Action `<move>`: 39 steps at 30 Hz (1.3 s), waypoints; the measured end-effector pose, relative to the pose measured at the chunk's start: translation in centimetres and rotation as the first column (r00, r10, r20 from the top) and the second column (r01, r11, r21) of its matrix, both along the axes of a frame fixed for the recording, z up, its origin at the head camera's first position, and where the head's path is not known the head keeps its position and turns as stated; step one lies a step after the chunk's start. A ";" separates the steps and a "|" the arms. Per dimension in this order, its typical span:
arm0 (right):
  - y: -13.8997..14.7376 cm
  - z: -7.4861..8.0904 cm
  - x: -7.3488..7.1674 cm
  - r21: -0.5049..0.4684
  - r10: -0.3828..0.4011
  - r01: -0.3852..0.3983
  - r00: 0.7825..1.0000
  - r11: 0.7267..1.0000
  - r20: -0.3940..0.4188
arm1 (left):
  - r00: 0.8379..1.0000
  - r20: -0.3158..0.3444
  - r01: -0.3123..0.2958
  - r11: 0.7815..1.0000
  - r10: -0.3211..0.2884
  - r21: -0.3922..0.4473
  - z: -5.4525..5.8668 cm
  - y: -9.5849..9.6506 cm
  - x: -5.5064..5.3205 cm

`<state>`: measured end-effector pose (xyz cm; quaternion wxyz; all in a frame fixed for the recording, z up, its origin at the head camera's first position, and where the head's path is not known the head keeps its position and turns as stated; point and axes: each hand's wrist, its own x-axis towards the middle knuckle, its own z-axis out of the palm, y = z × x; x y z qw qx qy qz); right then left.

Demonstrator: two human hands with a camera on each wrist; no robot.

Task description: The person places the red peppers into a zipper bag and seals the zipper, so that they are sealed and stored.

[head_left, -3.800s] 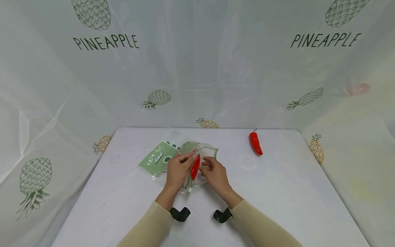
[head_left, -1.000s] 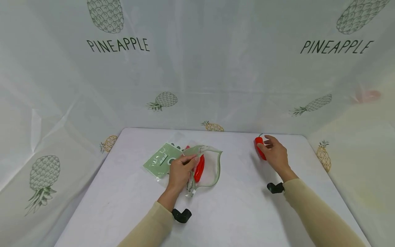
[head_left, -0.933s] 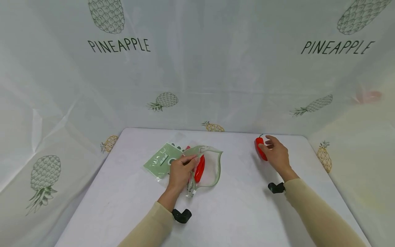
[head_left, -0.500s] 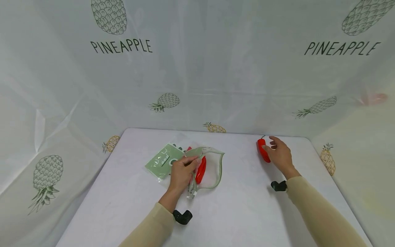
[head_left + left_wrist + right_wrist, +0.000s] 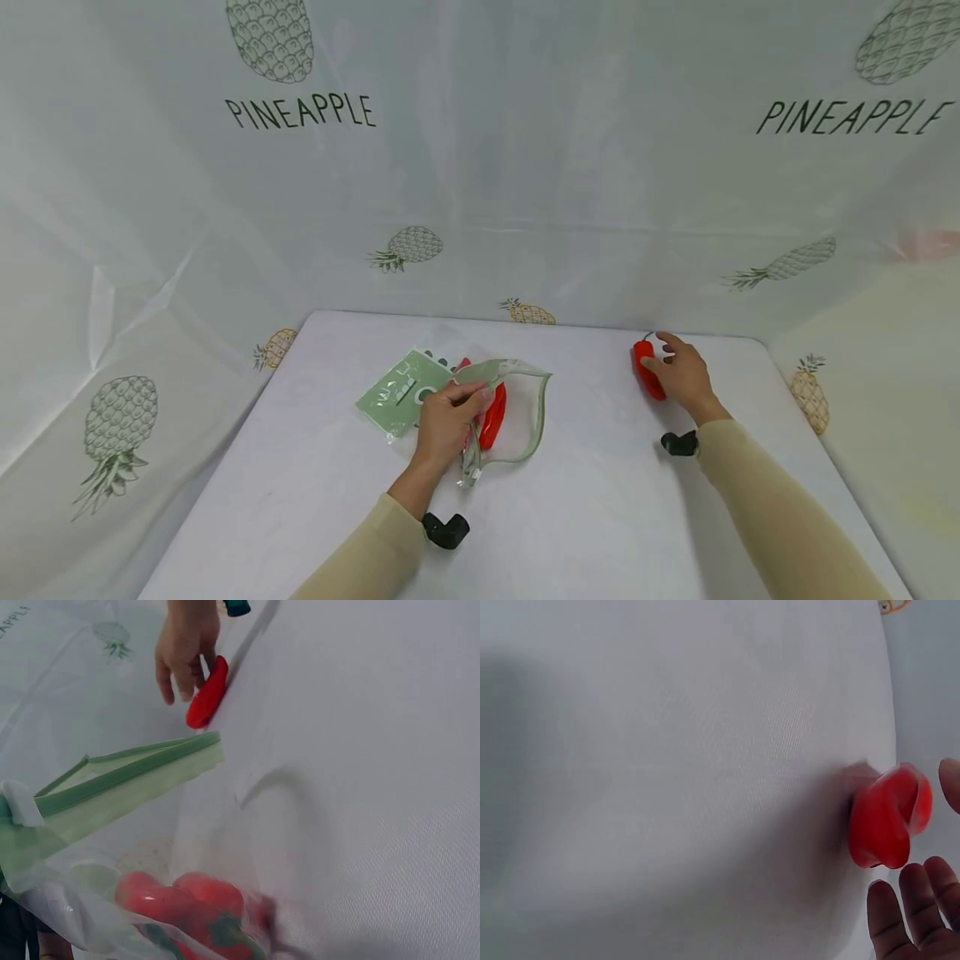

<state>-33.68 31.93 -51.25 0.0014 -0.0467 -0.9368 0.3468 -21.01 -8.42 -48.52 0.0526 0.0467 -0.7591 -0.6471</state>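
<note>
The left hand [image 5: 448, 417] pinches the rim of a clear plastic bag [image 5: 522, 427] between thumb and forefinger, just left of the middle of the desk [image 5: 585, 517]. The bag is thin, glossy film; a flat green strip [image 5: 131, 776] borders its gaping mouth, with a small white piece at one end. Inside lie red peppers [image 5: 492, 423], smooth and shiny, with rounded ends and green parts showing through the film.

A loose pepper [image 5: 647, 371] lies near the far right edge of the desk, long, glossy red and tapering, with a thin curved green stem. The right hand [image 5: 686, 375] is over it with fingers spread and released; the wrist view shows a gap between the fingertips and the pepper.

Left of the bag sits a flat green packet [image 5: 397, 392] in clear wrap, printed with round white eye shapes; its lettering is too small to read. Behind the desk hangs a creased, translucent sheet [image 5: 510, 167], printed with line-drawn pineapples in green and yellow and, twice, with "PINEAPPLE" in slanting dark capitals.
</note>
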 end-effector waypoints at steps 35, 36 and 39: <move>-2.2 0.1 1.8 -0.144 0.016 -0.002 0.995 0.990 0.096 | 1.000 -0.010 -0.005 1.000 0.005 -0.014 -0.1 0.1 0.2; -2.4 0.0 1.9 -0.147 0.014 0.000 0.996 0.989 0.092 | 1.000 -0.011 -0.008 1.000 0.008 -0.014 -0.1 0.0 0.1; -2.9 -0.1 2.5 -0.150 0.020 -0.008 0.997 0.989 0.077 | 1.000 -0.021 -0.009 1.000 0.008 -0.017 -0.1 0.0 0.1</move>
